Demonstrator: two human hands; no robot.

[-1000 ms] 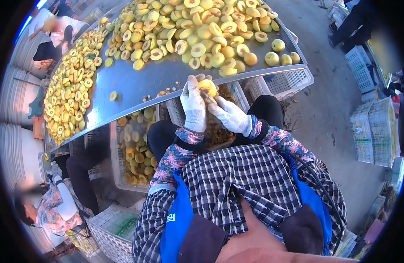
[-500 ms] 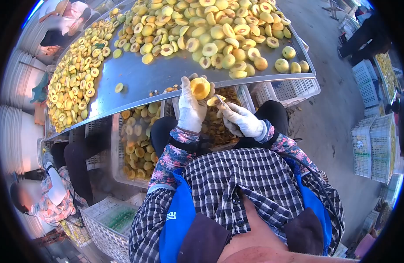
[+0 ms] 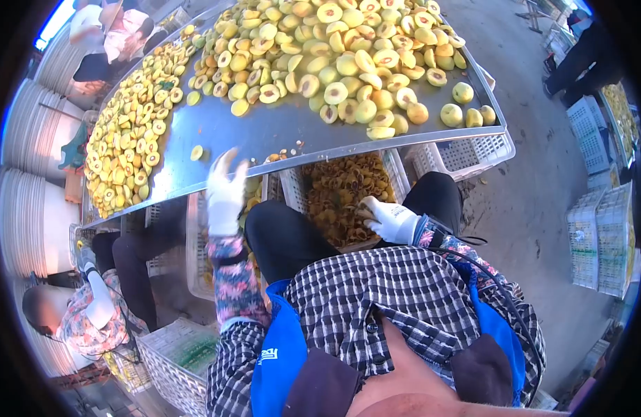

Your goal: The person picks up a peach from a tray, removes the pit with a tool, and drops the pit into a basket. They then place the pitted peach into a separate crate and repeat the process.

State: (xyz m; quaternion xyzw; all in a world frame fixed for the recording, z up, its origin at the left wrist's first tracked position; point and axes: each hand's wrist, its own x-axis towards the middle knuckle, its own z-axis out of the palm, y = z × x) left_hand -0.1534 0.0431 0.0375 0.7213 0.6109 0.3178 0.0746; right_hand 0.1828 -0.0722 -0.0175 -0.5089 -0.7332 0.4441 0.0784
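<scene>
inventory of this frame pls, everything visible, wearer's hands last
metal table: one, grey, top centre, tilted
halved fruit: many, yellow, heaped on the table
whole fruit: a few, yellow-green, table's right corner
pit crate: one, white, brown pits inside, under table edge
fruit crate: one, white, left of the knees, mostly hidden
stacked crates: several, white, right side
seated person: one, floral sleeves, lower left
left hand: white glove, blurred, raised by table edge
right hand: white glove, at pit crate rim
</scene>
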